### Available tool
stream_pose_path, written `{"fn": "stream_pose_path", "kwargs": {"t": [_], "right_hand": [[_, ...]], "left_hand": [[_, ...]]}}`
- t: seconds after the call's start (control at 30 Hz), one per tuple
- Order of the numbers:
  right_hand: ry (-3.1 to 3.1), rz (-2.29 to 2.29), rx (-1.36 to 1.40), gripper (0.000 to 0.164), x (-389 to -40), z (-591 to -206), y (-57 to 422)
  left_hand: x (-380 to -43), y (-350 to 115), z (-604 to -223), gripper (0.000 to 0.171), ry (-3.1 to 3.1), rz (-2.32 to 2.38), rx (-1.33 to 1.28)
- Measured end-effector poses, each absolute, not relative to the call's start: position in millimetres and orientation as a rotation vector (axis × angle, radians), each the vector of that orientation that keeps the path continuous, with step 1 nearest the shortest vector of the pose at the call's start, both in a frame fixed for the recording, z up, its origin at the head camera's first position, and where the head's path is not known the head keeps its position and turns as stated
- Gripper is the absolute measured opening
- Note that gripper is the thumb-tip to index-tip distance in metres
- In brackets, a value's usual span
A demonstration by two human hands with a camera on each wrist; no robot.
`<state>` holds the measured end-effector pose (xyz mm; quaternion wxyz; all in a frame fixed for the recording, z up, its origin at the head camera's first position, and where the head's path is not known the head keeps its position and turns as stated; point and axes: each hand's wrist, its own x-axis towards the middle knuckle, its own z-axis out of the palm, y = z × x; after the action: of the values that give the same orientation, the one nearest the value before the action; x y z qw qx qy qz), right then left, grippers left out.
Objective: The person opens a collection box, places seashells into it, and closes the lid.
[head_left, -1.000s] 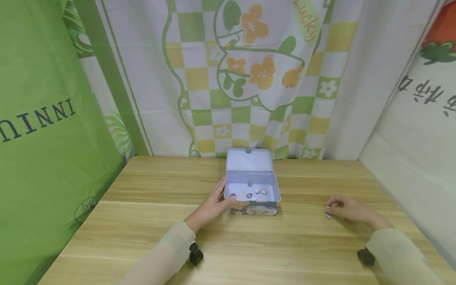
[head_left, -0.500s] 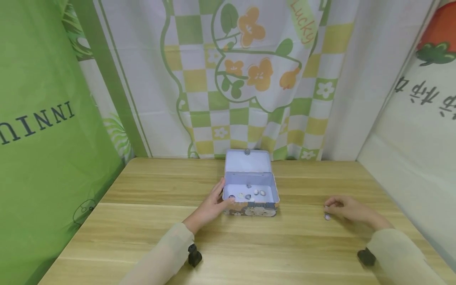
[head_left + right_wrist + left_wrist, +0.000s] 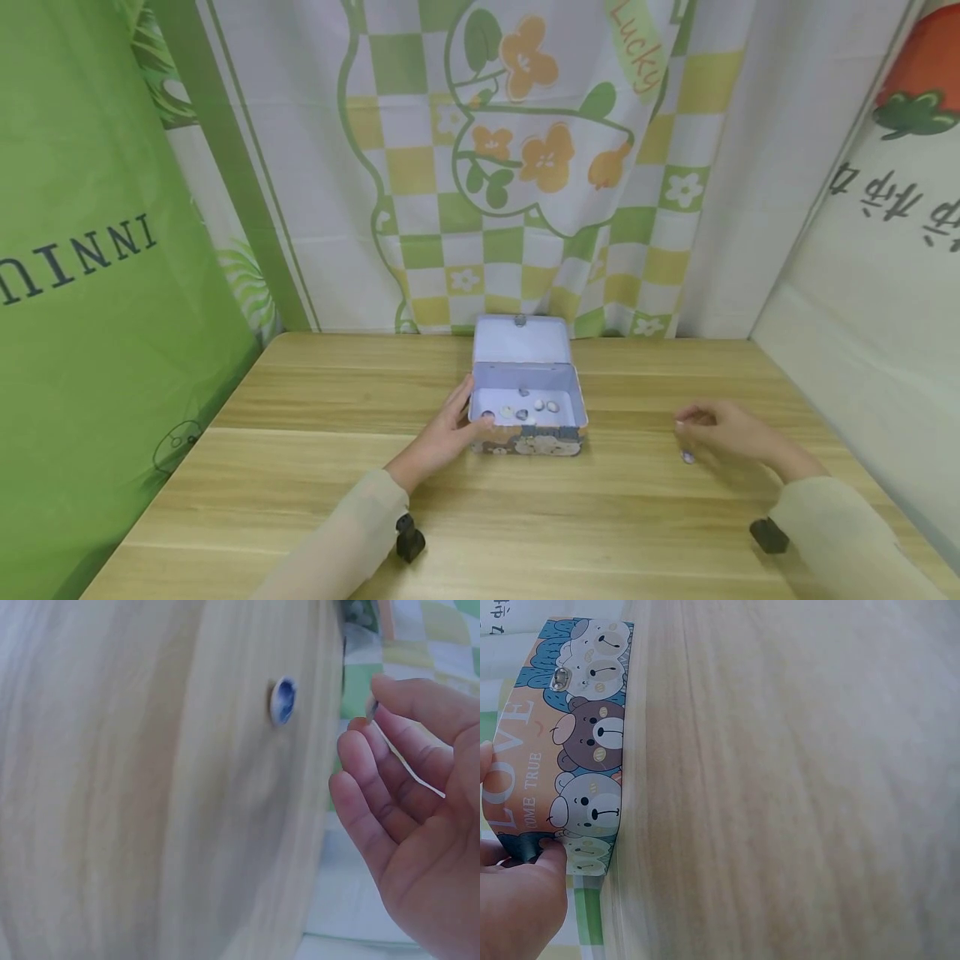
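while the right grip (image 3: 723, 432) is shifting slightly up and leftward at the right of the head view, its thumb and fingertips are pinching a small pale piece (image 3: 372, 707). that move is leaving a blue-and-white piece (image 3: 283, 701) lying just beside the grip on the wooden surface (image 3: 525, 525), so one piece is up in the fingers and one is remaining down. at lower centre, the tin box (image 3: 551, 443) is standing with its lid (image 3: 521, 340) open, several small pieces (image 3: 552, 407) lying inside; the left grip (image 3: 442, 429) is steadily holding its left side.
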<state>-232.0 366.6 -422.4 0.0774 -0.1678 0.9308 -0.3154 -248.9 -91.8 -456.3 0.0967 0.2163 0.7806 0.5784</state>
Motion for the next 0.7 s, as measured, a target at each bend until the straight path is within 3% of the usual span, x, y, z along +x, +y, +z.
{"fn": "stream_pose_path", "kwargs": {"t": [0.7], "right_hand": [[2.969, -0.914, -0.682, 0.024, -241, -390, 303]], "left_hand": [[-249, -91, -455, 0.088, 2.334, 1.692, 0.622]]}}
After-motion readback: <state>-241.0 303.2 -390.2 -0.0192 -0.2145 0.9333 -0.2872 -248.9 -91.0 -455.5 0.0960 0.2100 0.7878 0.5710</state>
